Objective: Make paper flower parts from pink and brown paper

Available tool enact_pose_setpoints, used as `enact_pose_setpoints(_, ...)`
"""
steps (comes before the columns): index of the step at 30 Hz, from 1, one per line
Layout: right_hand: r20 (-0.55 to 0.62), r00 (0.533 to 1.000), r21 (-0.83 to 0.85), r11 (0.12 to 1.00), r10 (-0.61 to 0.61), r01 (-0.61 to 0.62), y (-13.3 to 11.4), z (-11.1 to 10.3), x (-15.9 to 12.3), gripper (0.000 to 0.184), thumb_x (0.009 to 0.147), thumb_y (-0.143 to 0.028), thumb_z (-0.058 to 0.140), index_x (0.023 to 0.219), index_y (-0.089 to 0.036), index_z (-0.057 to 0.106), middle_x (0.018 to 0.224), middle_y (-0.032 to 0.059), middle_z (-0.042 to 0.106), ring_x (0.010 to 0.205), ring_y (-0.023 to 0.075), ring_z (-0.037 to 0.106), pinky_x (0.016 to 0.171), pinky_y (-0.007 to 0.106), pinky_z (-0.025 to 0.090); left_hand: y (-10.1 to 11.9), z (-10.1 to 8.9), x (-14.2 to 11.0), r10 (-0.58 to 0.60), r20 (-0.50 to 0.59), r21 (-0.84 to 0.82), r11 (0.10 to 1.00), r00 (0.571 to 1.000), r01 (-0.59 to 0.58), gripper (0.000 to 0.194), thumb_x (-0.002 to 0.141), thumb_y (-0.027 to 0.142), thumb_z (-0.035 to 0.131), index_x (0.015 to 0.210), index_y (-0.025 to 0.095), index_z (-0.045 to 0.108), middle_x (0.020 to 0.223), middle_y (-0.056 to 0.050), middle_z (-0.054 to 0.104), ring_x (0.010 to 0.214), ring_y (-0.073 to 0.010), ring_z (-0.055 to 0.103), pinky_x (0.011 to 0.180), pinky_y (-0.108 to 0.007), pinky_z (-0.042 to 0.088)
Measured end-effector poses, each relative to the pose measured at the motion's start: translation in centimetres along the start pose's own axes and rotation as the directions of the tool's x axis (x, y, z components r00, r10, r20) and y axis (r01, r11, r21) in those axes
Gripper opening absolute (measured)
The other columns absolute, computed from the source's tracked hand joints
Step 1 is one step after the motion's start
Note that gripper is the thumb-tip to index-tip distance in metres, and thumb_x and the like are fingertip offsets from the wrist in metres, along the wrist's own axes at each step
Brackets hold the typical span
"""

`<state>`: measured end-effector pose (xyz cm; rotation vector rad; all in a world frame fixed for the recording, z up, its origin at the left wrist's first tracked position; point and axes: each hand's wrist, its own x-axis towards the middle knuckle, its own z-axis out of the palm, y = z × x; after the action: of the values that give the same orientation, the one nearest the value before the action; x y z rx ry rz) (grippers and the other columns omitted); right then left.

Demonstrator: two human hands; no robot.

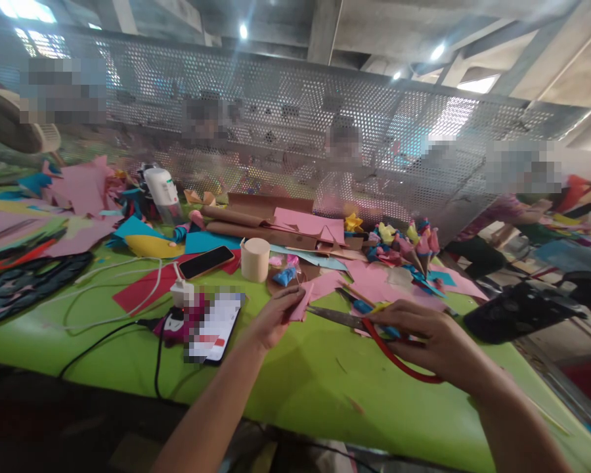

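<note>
Between the fingers of my left hand (277, 316) is a small folded piece of pink paper (303, 303), held upright above the green table (325, 401). My right hand (421, 335) grips a pair of red-handled scissors (398, 364). The scissors' blades point left, with their tips close to the paper's right edge; whether they touch it I cannot tell. Behind my hands lie pink paper sheets (384, 279), and a small blue crumpled piece (284, 276) sits near a cream-coloured roll (255, 259).
A lit phone (217, 328) and a dark phone (207, 261) lie left of my hands, beside a purple power strip (177, 325) with cables. Paper flowers (408, 243), brown rolled paper (256, 230) and a white bottle (162, 190) line the back. A perforated metal screen (285, 138) stands behind.
</note>
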<state>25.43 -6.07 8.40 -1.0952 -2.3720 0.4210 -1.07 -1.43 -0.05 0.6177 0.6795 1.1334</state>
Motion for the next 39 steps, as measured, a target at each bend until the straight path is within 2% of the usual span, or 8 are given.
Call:
enact_pose_setpoints(21,0.010,1.000,-0.022,1.000,-0.008,0.008,0.43,0.09,-0.18,0.032,0.086,-0.019,0.059,0.113,-0.027,0.072,0.093,0.0071,0.073,0.074,0.0169,0.069,0.064,0.025,0.055,-0.14,-0.10,0.12,0.004,-0.031,0.042,0.999,1.000,-0.002,0.027,0.061,0.033,0.086,0.076,0.016,0.074,0.070,-0.003,0.061,0.067,-0.0120,0.052,0.057,-0.023,0.035)
enact_pose_setpoints(28,0.010,1.000,0.010,1.000,-0.003,0.003,0.66,0.16,-0.15,0.032,0.086,-0.019,0.059,0.114,-0.027,0.072,0.095,0.0070,0.072,0.075,0.0166,0.069,0.062,0.025,0.055,-0.11,0.02,0.05,0.010,-0.028,0.037,0.999,1.000,-0.009,0.026,0.061,0.033,0.086,0.076,0.016,0.073,0.068,-0.001,0.060,0.064,-0.0105,0.051,0.056,-0.022,0.036)
enact_pose_setpoints(39,0.011,1.000,0.028,1.000,-0.001,0.001,0.48,0.20,-0.25,0.030,0.087,-0.018,0.058,0.114,-0.026,0.072,0.096,0.0071,0.072,0.078,0.0165,0.069,0.066,0.025,0.053,-0.04,0.13,0.03,0.011,-0.079,0.044,0.999,0.997,-0.007,0.033,0.054,0.036,0.090,0.075,0.016,0.073,0.071,-0.001,0.063,0.065,-0.0104,0.052,0.057,-0.022,0.039)
